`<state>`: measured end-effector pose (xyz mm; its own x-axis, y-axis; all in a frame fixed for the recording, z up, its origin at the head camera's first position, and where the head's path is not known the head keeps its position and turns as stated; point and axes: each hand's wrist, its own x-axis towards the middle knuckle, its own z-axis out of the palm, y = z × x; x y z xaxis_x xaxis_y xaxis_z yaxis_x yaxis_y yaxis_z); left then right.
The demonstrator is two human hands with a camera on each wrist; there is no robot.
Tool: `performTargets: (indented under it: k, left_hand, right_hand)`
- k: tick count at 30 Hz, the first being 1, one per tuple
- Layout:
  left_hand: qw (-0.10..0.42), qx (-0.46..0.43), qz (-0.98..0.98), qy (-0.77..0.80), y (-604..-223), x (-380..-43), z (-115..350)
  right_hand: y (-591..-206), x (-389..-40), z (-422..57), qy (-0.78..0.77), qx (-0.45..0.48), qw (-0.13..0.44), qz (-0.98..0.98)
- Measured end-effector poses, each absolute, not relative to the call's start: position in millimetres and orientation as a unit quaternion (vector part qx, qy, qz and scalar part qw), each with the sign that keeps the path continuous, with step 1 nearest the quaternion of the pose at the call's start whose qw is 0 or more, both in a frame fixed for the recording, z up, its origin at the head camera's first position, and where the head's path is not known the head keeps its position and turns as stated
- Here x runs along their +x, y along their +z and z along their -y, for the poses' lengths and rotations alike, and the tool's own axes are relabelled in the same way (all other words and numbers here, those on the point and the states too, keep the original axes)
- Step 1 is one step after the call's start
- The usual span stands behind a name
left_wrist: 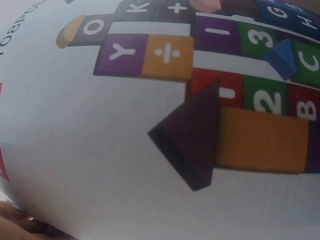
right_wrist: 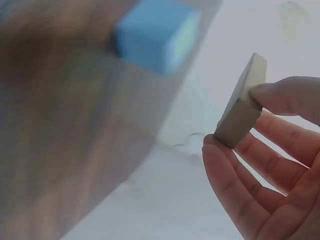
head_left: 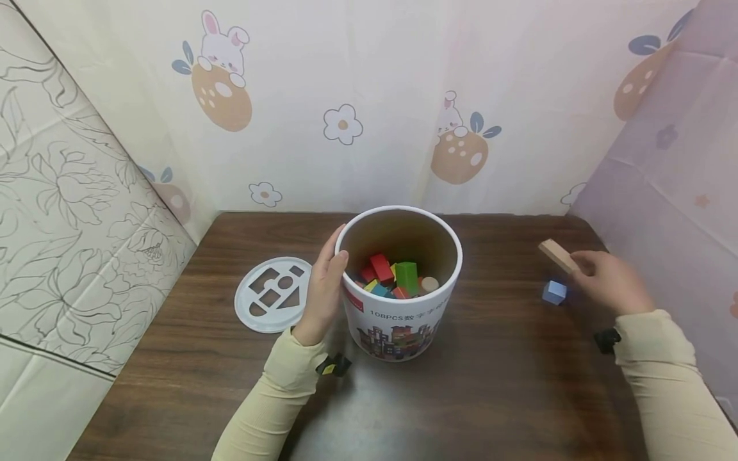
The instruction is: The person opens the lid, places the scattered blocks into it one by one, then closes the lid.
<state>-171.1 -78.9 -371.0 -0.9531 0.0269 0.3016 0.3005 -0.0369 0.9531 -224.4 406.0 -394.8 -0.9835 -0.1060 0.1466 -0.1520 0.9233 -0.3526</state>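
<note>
A white round bucket point(head_left: 398, 320) printed with pictures of blocks stands upright on the table, several coloured blocks point(head_left: 407, 276) lying inside. My left hand point(head_left: 323, 288) holds the bucket by its left side, near the rim. In the left wrist view the printed bucket wall point(left_wrist: 100, 150) fills most of the picture, with a bit of the hand at the lower left corner. Over at the right, my right hand point(head_left: 614, 282) pinches a plain wooden block point(head_left: 558, 255) between thumb and fingers, raised off the table. Close below it sits a small light-blue cube point(head_left: 555, 292).
A white round lid point(head_left: 271, 320) with shaped cut-outs lies left of the bucket, partly behind the left hand. The brown wooden table point(head_left: 490, 384) meets a patterned curtain point(head_left: 392, 77) at the back, with more patterned sheeting along both sides.
</note>
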Motion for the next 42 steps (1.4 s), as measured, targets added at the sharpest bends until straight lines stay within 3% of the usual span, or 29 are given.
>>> performTargets:
  k: [23,31,42]
  left_hand:
    - [0.090,-0.116,0.687,-0.712,-371,-169,80]
    - [0.098,-0.122,0.683,-0.713,-372,-169,81]
    - [0.094,-0.121,0.681,-0.716,-371,-170,80]
  right_hand:
    - [-287,-195,-276,0.222,0.212,0.177,0.935]
    - [-268,-192,-224,0.213,0.304,0.172,0.912]
    - [-270,-197,-181,0.200,0.394,0.147,0.885]
